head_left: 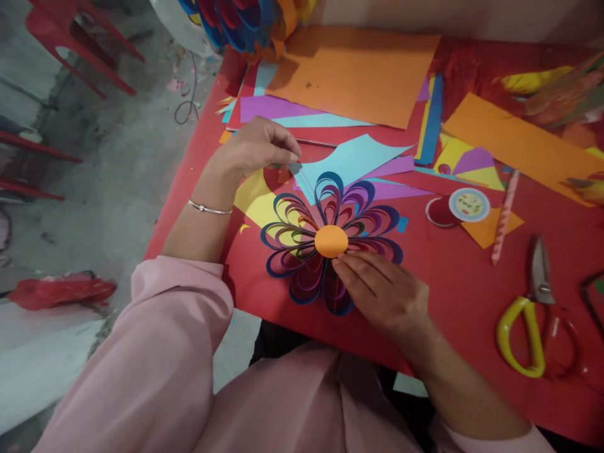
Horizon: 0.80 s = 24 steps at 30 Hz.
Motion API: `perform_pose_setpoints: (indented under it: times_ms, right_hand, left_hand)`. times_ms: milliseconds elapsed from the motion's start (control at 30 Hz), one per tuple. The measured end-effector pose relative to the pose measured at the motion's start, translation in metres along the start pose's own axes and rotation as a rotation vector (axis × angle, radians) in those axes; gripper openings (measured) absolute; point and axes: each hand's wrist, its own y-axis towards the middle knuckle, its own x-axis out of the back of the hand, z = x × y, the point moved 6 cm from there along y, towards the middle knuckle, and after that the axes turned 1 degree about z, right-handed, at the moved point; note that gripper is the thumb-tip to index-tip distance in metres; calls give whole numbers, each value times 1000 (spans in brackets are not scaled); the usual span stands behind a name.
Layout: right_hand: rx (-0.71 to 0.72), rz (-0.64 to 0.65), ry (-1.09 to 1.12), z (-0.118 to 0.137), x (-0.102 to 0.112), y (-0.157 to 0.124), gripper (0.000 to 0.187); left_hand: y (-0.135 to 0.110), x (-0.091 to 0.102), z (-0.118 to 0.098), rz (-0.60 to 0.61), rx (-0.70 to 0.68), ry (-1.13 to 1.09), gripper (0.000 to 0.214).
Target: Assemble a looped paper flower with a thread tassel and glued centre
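A paper flower [330,182] made of looped quilled strips, blue outside with purple and red within, is held above the red table's near edge. An orange paper disc [331,241] covers its centre. My right hand [382,289] grips the flower from the lower right, its fingertips at the edge of the disc. Up and to the left, my left hand [264,148] is closed in a pinch. A thin thread [309,181] runs from those fingertips down toward the flower. Another bit of thread shows below the disc.
On the red table [453,302] lie scissors [528,314] with yellow handles, a thread spool [469,205], a striped pink stick [504,217], an orange sheet [358,75] and light-blue paper [363,157]. A larger paper decoration [240,25] stands behind. Red stools [80,38] are on the floor, left.
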Motion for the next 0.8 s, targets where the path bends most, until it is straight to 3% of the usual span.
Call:
perform_pose_setpoints:
  times_ms: [133, 333, 500, 633, 800]
  right_hand:
    - [-4, -22, 18, -1, 1, 0, 23]
    - [-50, -106, 117, -6, 4, -4, 29]
    - [-274, -179, 167, -28, 8, -9, 21]
    - [-437, -107, 146, -44, -2, -13, 16]
    - [-398, -187, 166, -44, -4, -14, 16]
  left_hand:
    - [2, -3, 3, 60, 0, -9, 11]
    - [-1, -5, -1, 12, 1, 12, 9]
    - [-2, -9, 0, -32, 30, 68, 7]
    - [0, -15, 1, -57, 56, 58, 8]
    - [2, -21, 8, -35, 139, -60, 21]
